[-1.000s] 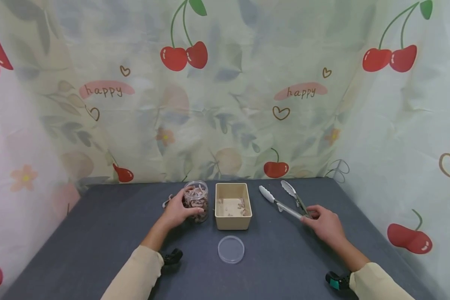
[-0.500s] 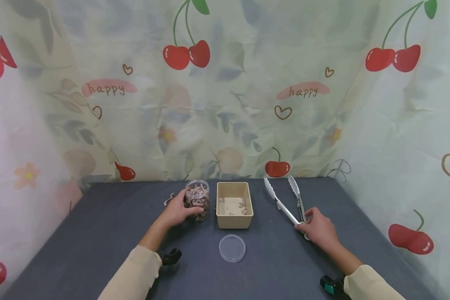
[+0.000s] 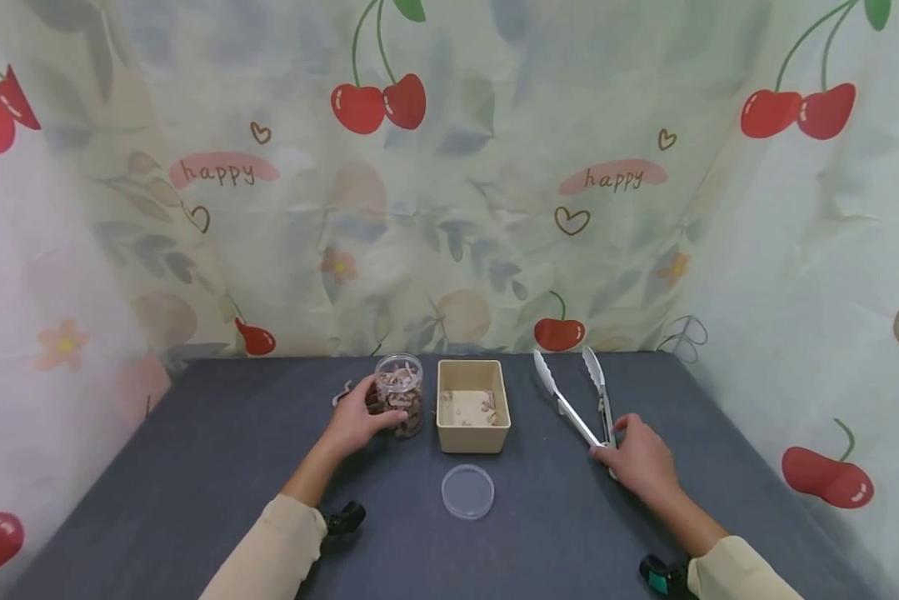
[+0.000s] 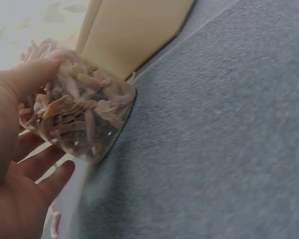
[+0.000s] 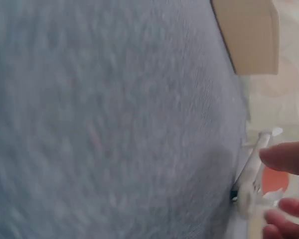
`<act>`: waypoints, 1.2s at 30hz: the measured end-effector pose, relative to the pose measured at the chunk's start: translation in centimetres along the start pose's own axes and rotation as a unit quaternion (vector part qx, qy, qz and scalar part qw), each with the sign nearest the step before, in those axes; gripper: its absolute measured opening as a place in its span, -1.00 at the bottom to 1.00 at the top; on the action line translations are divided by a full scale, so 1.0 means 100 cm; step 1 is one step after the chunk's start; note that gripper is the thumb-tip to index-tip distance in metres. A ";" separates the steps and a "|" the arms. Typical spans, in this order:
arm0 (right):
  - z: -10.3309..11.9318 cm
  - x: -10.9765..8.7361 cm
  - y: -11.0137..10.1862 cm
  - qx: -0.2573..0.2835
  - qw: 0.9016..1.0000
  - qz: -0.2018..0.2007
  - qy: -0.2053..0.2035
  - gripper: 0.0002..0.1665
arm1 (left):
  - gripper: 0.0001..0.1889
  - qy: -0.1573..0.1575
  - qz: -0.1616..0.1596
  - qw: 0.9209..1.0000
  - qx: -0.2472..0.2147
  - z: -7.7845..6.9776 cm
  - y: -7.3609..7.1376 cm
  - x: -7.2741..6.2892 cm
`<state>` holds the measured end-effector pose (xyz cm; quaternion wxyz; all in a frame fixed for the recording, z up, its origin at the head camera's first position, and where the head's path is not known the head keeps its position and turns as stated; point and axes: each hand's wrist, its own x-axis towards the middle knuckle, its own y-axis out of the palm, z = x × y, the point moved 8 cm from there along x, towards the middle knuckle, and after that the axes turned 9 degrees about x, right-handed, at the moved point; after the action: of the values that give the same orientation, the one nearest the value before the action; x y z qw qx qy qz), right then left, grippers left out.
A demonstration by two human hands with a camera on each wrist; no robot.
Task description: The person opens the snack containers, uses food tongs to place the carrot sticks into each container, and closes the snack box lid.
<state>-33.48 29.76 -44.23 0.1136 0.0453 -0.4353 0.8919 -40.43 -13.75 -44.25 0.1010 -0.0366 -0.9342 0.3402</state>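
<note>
A clear jar without a lid stands upright on the dark table, packed with brownish-pink strips. My left hand holds its left side, thumb at the front and fingers behind; the left wrist view shows the thumb across the jar wall. Right of the jar is a beige rectangular bin with a few scraps on its floor. Metal tongs with whitish tips lie spread farther right. My right hand is at their hinge end, thumb and fingers parted around it; in the right wrist view they appear loose from the tongs.
A round clear lid lies flat in front of the bin. A small pale curled piece sits left of the jar. Behind the table hangs a cherry-patterned curtain, which also closes both sides.
The tongs have come down nearer to me and turned more upright in view, with the right hand following them slightly left. The left hand and jar look unchanged apart from a small camera shift.
</note>
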 end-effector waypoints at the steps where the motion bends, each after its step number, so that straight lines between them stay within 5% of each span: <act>1: 0.004 -0.001 -0.002 0.001 1.000 -0.012 -0.010 -0.39 | -0.10 0.002 -0.005 1.000 -0.005 -0.001 0.000 0.000; 7: 0.039 -0.017 -0.011 0.072 0.993 -0.055 -0.074 -0.53 | -0.11 0.002 -0.026 0.999 -0.035 -0.003 0.001 -0.003; 13: 0.069 -0.036 -0.003 0.173 0.970 -0.062 -0.156 -0.67 | -0.13 0.010 -0.034 0.997 -0.071 -0.003 0.001 -0.001; 21: 0.092 -0.047 0.030 0.297 0.928 0.029 -0.225 -0.73 | -0.16 0.014 -0.023 0.992 -0.121 0.001 0.004 0.000; 30: 0.108 -0.056 0.064 0.354 0.890 0.151 -0.245 -0.70 | -0.14 0.011 -0.021 0.992 -0.121 0.003 0.007 0.004; 36: 0.115 -0.056 0.078 0.364 0.875 0.200 -0.249 -0.65 | -0.12 0.008 -0.015 0.992 -0.127 0.000 0.007 0.004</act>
<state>-30.11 15.17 -44.17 -0.2043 0.2161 -0.0931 0.9502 -40.85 -13.15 -44.70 0.1079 -0.0376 -0.9696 0.2164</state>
